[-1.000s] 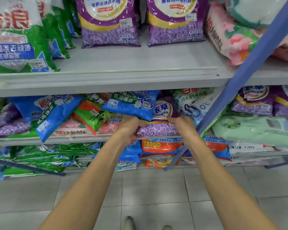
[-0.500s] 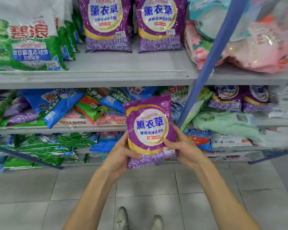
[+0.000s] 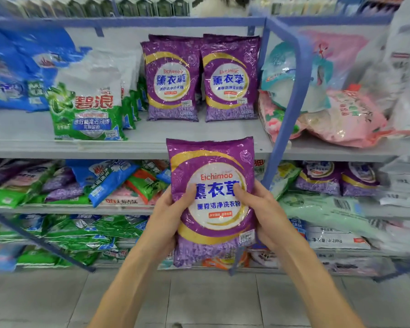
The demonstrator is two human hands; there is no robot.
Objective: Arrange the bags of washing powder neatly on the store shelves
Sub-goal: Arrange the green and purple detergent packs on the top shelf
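Holding the purple bag [image 3: 213, 200] upright just below the upper shelf [image 3: 152, 136].
My left hand [image 3: 168, 223] and right hand [image 3: 265, 218] grip its sides, thumbs pressed on the front, the other fingers hidden behind; its long axis is vertical, and the two matching bags [image 3: 172, 81] stand above and beyond it, so I judge the move goes up and forward.

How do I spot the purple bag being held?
Find the grey upper shelf. In front of its edge, the left hand and right hand grip the held bag. Unlike the left twin and right twin standing there, it rests on no shelf.
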